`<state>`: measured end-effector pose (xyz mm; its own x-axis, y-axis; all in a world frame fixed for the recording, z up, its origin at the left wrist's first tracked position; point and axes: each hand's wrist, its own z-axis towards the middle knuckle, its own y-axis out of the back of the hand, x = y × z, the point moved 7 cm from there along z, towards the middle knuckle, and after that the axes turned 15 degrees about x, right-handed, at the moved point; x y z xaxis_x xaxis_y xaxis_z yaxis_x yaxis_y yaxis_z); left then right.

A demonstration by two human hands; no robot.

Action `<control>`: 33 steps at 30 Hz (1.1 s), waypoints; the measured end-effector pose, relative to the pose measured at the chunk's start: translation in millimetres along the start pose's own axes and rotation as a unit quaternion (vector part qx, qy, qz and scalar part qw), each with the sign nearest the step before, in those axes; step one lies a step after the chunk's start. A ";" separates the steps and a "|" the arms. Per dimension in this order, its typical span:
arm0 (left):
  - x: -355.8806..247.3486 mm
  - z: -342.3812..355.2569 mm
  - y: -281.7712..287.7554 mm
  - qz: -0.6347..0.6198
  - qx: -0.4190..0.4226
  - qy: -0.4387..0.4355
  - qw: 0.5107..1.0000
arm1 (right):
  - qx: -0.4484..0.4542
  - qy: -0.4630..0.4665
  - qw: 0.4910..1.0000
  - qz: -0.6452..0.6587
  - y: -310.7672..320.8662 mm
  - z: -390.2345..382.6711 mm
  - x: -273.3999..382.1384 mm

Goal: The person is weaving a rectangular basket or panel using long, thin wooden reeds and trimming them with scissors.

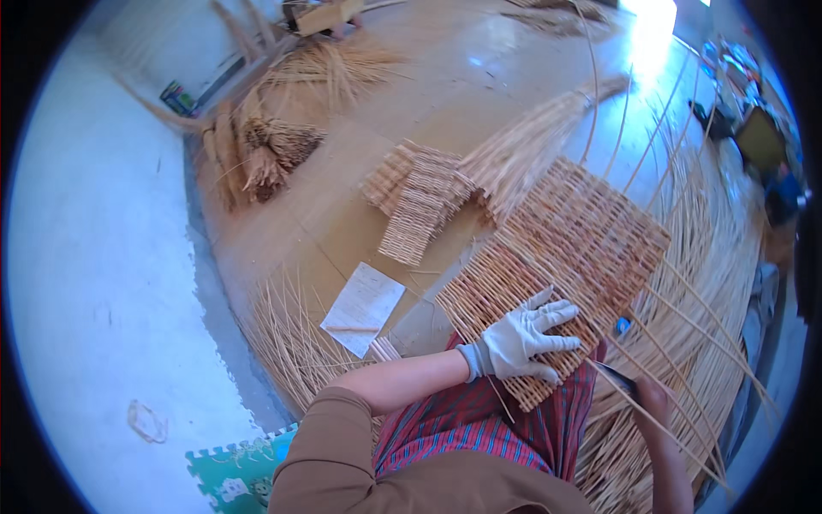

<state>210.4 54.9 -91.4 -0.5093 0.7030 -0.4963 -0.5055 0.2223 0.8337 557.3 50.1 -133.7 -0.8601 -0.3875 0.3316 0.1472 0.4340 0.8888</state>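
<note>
A flat woven wicker panel [556, 257] lies across my lap and reaches out over the floor. My left hand [527, 337], in a white work glove, rests flat on its near edge with fingers spread. My bare right hand [652, 398] is closed around a dark-handled tool [618, 379] just right of the panel's near corner, among long loose cane rods [702, 300] that fan out from the panel's right side.
Smaller woven pieces [415, 199] lie beyond the panel, with a bundle of canes [531, 141] over it. A sheet of paper [363, 308] lies to the left, by loose sticks [291, 343]. Reed bundles [265, 154] sit farther back. A green foam mat [240, 475] is near me.
</note>
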 end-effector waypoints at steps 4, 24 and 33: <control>-5.2 2.5 -11.1 -0.036 -0.009 0.012 0.999 | 0.106 -0.095 0.987 0.074 -2.6 -88.5 -52.9; -11.6 10.2 -3.5 -0.027 -0.030 -0.005 0.999 | -0.033 -0.097 0.697 0.710 -75.9 -50.8 62.1; -12.7 10.3 -3.2 -0.037 -0.084 0.011 0.996 | -0.085 -0.057 0.810 0.577 -98.8 -46.0 88.4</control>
<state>225.7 52.2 -85.3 -0.4799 0.6740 -0.5616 -0.6507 0.1559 0.7432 489.2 -64.5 -177.7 -0.1394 0.2800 0.9498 0.9425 0.3317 0.0406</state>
